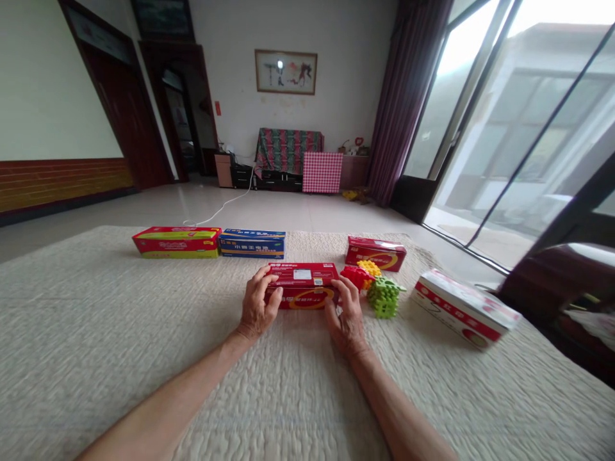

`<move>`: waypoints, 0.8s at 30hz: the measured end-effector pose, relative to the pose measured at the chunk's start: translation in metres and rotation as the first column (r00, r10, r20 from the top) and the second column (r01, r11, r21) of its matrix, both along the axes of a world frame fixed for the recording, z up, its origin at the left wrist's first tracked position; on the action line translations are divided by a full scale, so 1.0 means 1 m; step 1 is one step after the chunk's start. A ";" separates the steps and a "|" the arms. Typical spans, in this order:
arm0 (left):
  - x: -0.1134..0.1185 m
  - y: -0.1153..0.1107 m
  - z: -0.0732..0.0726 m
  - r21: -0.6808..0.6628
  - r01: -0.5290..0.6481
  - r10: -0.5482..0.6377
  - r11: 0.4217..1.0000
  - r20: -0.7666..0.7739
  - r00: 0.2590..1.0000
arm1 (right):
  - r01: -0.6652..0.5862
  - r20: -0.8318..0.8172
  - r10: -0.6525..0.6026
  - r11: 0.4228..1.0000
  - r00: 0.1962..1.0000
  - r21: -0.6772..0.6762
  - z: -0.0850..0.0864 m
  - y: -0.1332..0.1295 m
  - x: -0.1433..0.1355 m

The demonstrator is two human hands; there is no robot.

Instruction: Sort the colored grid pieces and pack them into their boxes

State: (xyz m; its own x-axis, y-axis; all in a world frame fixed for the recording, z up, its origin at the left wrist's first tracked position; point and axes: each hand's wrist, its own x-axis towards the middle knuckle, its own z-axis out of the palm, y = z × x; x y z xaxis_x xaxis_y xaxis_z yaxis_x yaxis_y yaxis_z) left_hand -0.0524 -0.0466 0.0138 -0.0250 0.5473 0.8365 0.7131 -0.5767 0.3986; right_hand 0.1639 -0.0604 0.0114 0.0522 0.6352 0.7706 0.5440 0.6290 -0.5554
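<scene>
A red cardboard box [302, 282] with a white label on top rests on the cream quilted cover [144, 346] in front of me. My left hand [258, 302] grips its left end, thumb against the near face and fingers over the top edge. At the opposite end, my right hand [346, 314] holds the box the same way. Just right of it lie plastic toy blocks: a red one [355, 278], a yellow one [369, 269] and a green one [383, 298]. The underside of the held box is hidden.
Toward the far edge stand a red and yellow-green box [177, 243], a blue box [252, 244] and another red box [375, 253]. A white box with a red band [464, 308] sits at right. Beyond the cover are a tiled floor [283, 208] and a dark chair [567, 288].
</scene>
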 end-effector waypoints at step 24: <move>0.045 -0.042 -0.002 -0.083 0.023 0.004 0.996 0.321 0.947 | 0.016 -0.351 -0.066 0.989 0.934 -0.146 0.003 -0.027 0.014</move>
